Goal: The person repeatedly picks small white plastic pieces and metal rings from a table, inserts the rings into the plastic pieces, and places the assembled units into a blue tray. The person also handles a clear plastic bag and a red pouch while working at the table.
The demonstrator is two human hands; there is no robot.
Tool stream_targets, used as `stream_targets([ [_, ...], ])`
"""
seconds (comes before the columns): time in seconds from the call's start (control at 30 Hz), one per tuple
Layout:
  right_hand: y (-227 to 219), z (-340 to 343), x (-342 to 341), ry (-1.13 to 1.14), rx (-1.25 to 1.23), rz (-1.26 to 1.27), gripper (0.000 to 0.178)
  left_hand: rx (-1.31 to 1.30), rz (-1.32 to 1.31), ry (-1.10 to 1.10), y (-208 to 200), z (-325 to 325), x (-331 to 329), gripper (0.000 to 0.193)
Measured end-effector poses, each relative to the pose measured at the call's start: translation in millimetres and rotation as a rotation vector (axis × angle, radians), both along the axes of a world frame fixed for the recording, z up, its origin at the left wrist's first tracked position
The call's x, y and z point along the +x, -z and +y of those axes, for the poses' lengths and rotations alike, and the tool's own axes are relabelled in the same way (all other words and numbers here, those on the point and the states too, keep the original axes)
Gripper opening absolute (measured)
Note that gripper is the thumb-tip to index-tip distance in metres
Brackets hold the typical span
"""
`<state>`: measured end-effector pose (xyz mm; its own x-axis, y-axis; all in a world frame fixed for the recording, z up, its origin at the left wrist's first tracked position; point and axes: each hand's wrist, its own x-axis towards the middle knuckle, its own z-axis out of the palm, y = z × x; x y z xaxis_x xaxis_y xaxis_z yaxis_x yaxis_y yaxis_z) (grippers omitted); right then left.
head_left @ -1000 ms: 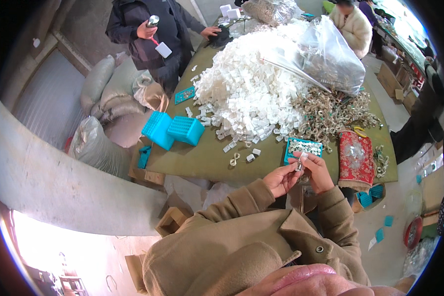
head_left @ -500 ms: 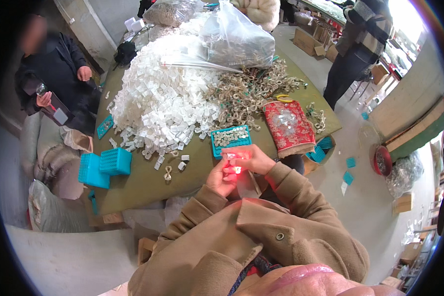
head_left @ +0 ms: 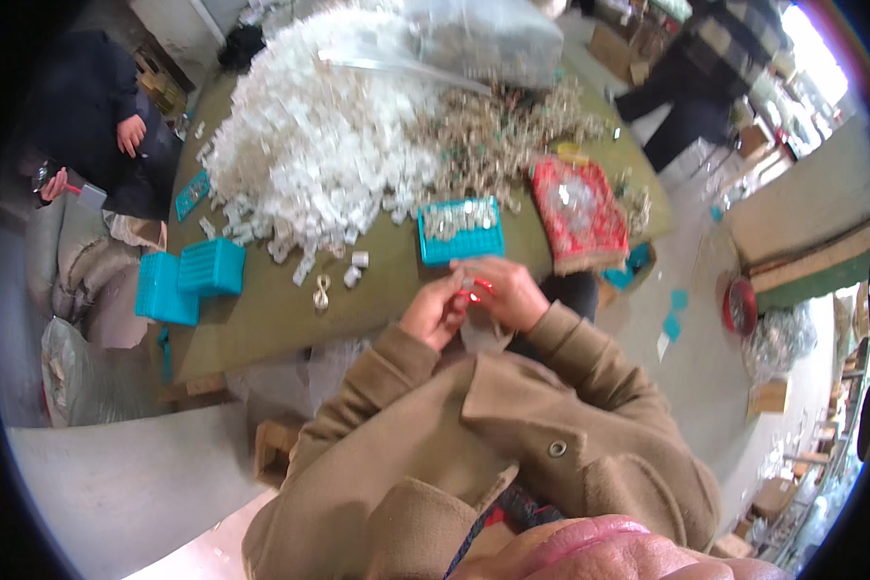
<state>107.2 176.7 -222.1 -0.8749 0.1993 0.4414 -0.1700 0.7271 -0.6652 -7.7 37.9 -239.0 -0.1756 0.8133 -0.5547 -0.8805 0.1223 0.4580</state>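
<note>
My left hand and my right hand meet in front of my chest, by the table's near edge. Their closed fingertips pinch a small piece glowing red; blur and fingers hide its exact kind. Just beyond my hands lies a blue tray holding rows of small round silvery parts. Left of it, small white blocks and a beige looped cord rest on the green tabletop.
A big heap of white pieces and tangled wired parts cover the far table. A red cloth pad lies at right, blue boxes at left. One person stands left, another far right.
The view has shifted and blurred, so the table's things sit higher in the picture. My hands stay together, their fingers now covering more of the piece, and its red glow shows smaller.
</note>
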Motion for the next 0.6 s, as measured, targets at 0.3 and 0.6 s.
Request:
stream_targets([
  [0.3,29.9,25.8,64.2,0.357,-0.098,0.021,0.016,0.221,0.432,0.025,14.8,6.9,9.8,0.026],
  [0.6,24.1,123.1,87.8,0.862,0.094,-0.166,0.017,0.174,0.186,0.09,18.2,20.5,18.5,0.026],
])
